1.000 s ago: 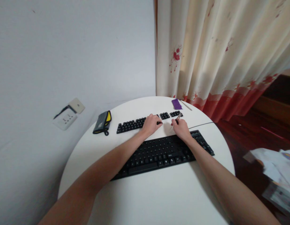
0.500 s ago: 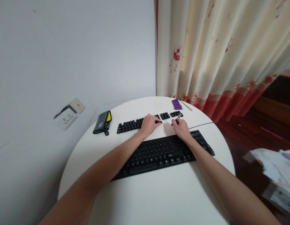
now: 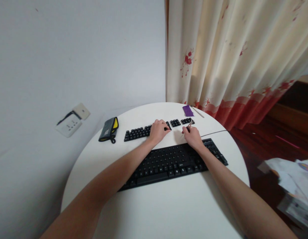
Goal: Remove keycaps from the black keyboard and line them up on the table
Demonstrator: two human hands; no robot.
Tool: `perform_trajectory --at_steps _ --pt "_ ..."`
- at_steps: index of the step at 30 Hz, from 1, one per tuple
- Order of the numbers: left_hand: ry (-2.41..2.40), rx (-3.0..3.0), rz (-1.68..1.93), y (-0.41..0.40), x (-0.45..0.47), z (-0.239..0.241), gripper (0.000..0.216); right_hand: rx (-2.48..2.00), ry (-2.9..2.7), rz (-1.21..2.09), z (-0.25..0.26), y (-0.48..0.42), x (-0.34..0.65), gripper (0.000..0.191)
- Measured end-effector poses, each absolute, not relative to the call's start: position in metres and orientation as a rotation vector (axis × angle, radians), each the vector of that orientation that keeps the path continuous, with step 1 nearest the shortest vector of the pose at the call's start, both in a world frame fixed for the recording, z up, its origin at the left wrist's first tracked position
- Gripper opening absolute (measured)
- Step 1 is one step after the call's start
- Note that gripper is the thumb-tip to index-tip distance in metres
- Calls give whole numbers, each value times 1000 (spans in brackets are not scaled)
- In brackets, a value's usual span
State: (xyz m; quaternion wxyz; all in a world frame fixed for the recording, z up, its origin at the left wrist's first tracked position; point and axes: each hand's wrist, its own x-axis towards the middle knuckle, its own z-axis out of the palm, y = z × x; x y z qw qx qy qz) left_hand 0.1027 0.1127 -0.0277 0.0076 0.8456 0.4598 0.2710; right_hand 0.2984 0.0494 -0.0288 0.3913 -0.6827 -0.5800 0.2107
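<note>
My left hand [image 3: 158,131] bends over a row of loose black keycaps [image 3: 137,133], thumb and finger closed on a dark keycap [image 3: 166,128] at the row's right end. My right hand [image 3: 192,136] is closed around a thin tool [image 3: 190,124] whose slim ends stick out above and below the fingers; its exact kind is too small to make out. Below both wrists lies a black keyboard [image 3: 154,179], tilted slightly, with caps on its lower rows and small bare key posts over much of its upper part. My forearms cover parts of it.
Two smaller keycap groups [image 3: 175,123] sit right of the long row. Farther back are a purple cloth [image 3: 188,111] and a thin pale stick [image 3: 198,112]. A grey-yellow pouch [image 3: 109,130] stands at the left edge of the round white table [image 3: 154,212]. A cable [image 3: 213,133] crosses the right edge.
My left hand has shifted very slightly left, with the dark keycap at its fingertips. My right hand stays in nearly the same place.
</note>
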Motion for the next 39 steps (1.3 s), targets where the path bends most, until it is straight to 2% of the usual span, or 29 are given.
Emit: perform_trajectory --at_steps 8,14,18,39 --pt "1460 2626 870 114 102 -30 7 -1721 -1471 546 -28 48 298 39" --pt "1520 2587 893 114 105 -29 28 -1720 -1469 542 -29 49 298 38" --pt "1563 2585 878 113 106 -28 34 -1718 -1470 536 -30 50 298 38" --pt "1567 2580 860 113 105 -30 38 -1703 -1472 539 -32 49 300 38"
